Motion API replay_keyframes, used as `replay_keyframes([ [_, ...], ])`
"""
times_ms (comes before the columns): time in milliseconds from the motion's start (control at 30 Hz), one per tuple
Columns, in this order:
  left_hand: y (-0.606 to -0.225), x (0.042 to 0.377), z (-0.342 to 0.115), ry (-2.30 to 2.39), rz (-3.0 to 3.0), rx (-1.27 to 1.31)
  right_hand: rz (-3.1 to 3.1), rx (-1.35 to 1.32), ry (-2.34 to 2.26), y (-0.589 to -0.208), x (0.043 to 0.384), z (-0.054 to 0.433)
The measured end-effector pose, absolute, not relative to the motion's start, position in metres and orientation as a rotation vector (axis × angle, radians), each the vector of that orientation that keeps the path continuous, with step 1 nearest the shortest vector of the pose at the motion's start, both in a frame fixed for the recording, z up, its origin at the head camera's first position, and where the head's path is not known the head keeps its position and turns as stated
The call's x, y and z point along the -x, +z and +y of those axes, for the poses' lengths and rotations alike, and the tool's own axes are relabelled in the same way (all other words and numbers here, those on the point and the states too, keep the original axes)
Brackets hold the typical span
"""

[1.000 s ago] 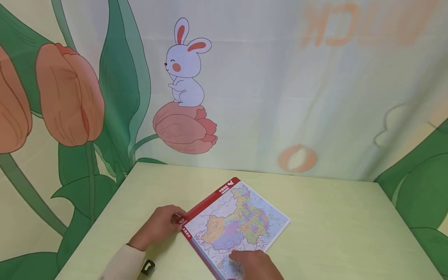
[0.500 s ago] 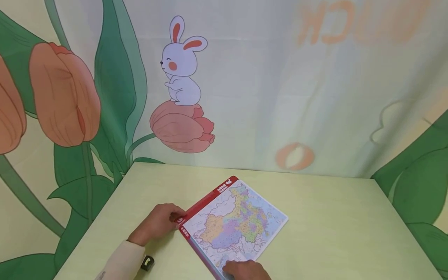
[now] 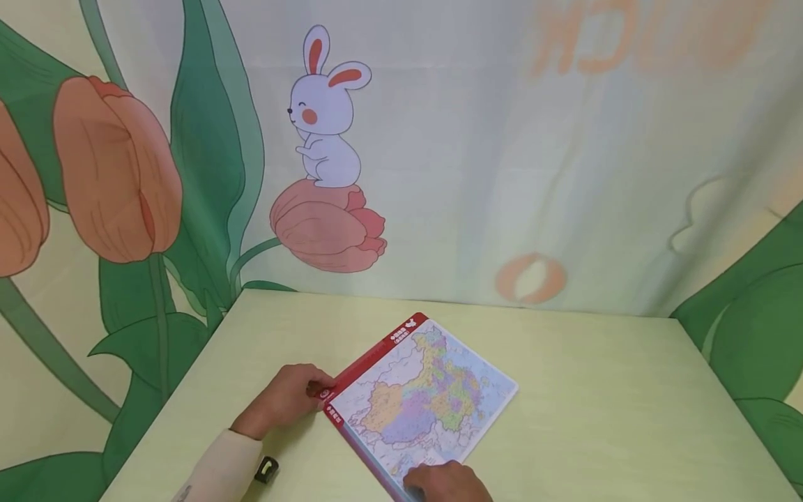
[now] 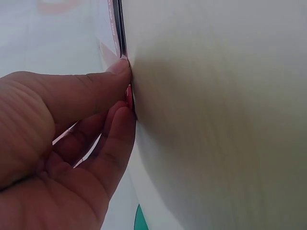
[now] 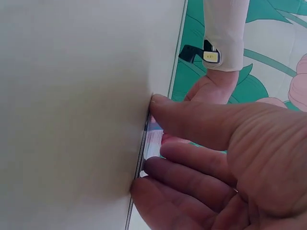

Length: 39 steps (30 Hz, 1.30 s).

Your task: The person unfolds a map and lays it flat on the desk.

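Note:
A flat map board (image 3: 426,401) with a coloured map and a red border lies turned at an angle on the table. My left hand (image 3: 285,397) holds its left corner, and in the left wrist view the thumb and fingers (image 4: 123,127) meet at the board's thin edge. My right hand (image 3: 448,482) is at the near corner, partly cut off by the bottom of the head view. From the right wrist, the thumb (image 5: 163,108) and curled fingers sit along the board's edge (image 5: 142,153). The board's underside is hidden.
The pale yellow-green tabletop (image 3: 602,404) extends to the right of the board. Behind it hangs a printed cloth (image 3: 452,174) with a rabbit and tulips. A small black wrist device (image 3: 266,470) shows beside the left sleeve (image 3: 219,464).
My right hand has drawn back from the map's lower face to the board's near corner. My left hand stays at the left corner, and the board has barely moved.

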<state>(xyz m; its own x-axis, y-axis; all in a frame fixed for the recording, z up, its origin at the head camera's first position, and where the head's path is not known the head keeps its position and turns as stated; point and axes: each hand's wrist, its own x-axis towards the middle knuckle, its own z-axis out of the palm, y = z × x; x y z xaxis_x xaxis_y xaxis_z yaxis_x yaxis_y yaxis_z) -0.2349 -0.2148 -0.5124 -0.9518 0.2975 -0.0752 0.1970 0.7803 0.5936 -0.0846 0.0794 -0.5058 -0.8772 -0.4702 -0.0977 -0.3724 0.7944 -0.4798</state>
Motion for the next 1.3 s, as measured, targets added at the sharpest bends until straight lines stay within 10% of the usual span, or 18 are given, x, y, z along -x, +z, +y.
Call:
replay_keyframes([
  [1300,-0.504,0.163,-0.185,0.846,2.799,-0.419,2.923,0.410,-0.717,-0.505,0.107,0.157],
])
